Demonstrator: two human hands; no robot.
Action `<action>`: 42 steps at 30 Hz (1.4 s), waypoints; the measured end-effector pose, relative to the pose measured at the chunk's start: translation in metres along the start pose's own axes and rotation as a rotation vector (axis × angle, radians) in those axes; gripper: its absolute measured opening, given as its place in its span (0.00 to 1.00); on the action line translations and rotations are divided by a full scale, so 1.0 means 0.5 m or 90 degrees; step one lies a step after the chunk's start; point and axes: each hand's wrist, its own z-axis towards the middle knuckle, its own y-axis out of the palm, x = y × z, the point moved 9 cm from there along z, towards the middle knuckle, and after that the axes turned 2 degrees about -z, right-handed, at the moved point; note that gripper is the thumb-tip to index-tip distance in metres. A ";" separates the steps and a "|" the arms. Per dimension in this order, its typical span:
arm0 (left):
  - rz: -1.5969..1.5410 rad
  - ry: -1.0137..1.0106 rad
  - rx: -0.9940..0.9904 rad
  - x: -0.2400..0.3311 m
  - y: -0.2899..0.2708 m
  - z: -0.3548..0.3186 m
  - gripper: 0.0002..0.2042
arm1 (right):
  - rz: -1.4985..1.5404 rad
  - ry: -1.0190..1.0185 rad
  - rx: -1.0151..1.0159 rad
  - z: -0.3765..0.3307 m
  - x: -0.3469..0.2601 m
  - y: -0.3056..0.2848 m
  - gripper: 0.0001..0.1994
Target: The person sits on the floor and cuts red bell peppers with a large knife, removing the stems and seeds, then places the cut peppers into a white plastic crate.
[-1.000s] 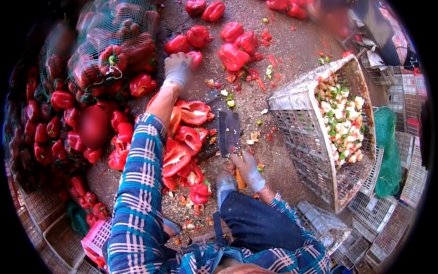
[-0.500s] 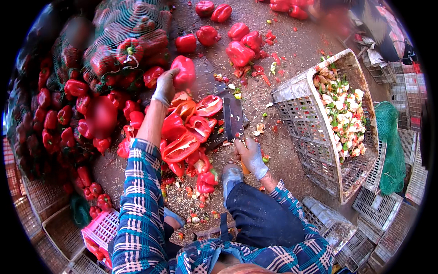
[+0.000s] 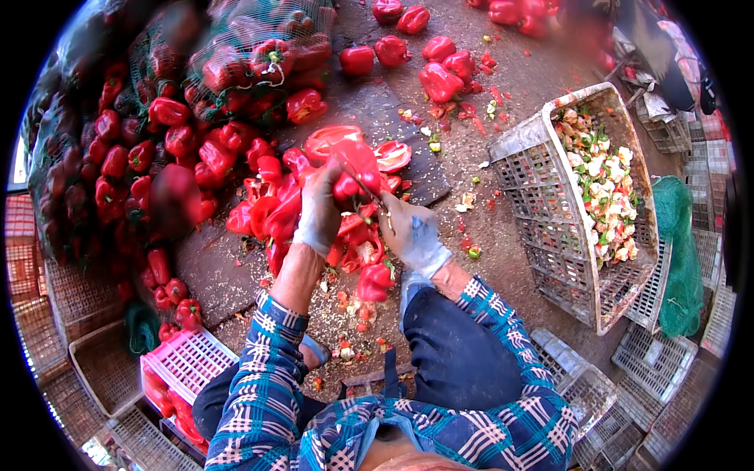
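My left hand [image 3: 317, 208], in a thin pale glove, is closed around a red bell pepper [image 3: 358, 161] above the cut pieces. My gloved right hand [image 3: 411, 234] grips a broad-bladed knife [image 3: 364, 187] by its handle. Its dark blade shows nearly edge-on against the pepper; how deep it sits in the flesh I cannot tell. Beneath and around my hands lies a heap of split red peppers [image 3: 275, 216]. One pepper half [image 3: 392, 156] rests just beyond the held pepper, its pale inside facing up.
A tilted, dirty white crate [image 3: 542, 212] on the right holds pepper cores [image 3: 606, 188]. Green net sacks [image 3: 259, 47] of whole peppers stand at the far left, with loose peppers [image 3: 177, 141] beside them. Whole peppers [image 3: 441, 78] lie ahead. A pink crate [image 3: 188, 361] stands near my left leg.
My left hand has brought the whole pepper back from the far left, over the pile. My right hand has lifted the knife from the ground and moved left, laying its blade against the pepper.
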 end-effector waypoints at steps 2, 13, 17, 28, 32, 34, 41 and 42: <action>-0.017 0.028 0.053 -0.003 -0.044 -0.027 0.08 | 0.025 0.015 -0.059 -0.010 -0.005 0.024 0.14; 0.364 -0.018 0.002 0.096 -0.076 -0.177 0.15 | 0.177 0.136 -0.383 -0.046 -0.013 0.193 0.14; 0.888 0.114 -0.035 0.216 -0.114 -0.118 0.21 | 0.397 0.259 -0.420 -0.048 0.016 0.152 0.17; 1.161 0.549 -0.238 0.131 0.291 0.181 0.31 | 0.677 0.740 -0.106 -0.178 0.274 0.043 0.12; 1.196 0.407 -0.196 0.009 0.457 0.367 0.42 | 0.718 0.803 -0.043 -0.192 0.326 0.030 0.12; 1.182 0.429 -0.155 -0.050 0.497 0.451 0.43 | 0.679 0.819 -0.042 -0.233 0.366 0.042 0.11; 1.172 0.308 -0.123 -0.132 0.508 0.604 0.42 | 0.664 0.857 -0.057 -0.257 0.409 0.024 0.10; 1.152 0.298 -0.129 -0.125 0.500 0.619 0.41 | 0.658 0.869 -0.050 -0.261 0.414 0.022 0.10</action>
